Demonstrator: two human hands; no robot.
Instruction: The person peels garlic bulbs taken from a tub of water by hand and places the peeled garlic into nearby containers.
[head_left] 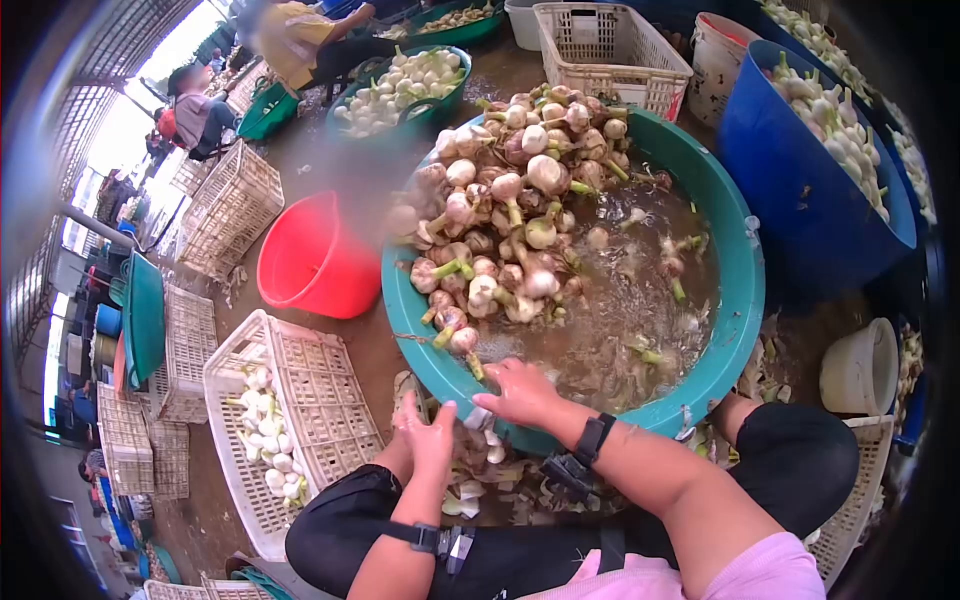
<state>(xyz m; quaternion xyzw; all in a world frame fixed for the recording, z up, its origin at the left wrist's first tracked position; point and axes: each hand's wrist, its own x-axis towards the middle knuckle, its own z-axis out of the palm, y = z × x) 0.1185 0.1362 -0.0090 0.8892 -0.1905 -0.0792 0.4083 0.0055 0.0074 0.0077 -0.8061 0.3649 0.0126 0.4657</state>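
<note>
Below the near rim of a large green tub [742, 330], my left hand [428, 437] is held with its thumb and fingers apart, and I see nothing in it. My right hand [522, 393] is at the tub's near-left rim, over the edge of the water, fingers spread and no bulb visible in them. Just beyond its fingertips lies a garlic bulb [463, 340] with a green stem. A heap of garlic bulbs [505, 215] with purplish, muddy skins fills the tub's left and far side. Loose peel and several stems float in the brown water [640, 300].
A white crate [262, 335] with peeled garlic [268, 435] stands at my left, a red bucket [318, 262] beyond it. Blue tubs [790, 190] of garlic stand at the right, near a white bucket [868, 370]. Other people [295, 45] sit at the far left.
</note>
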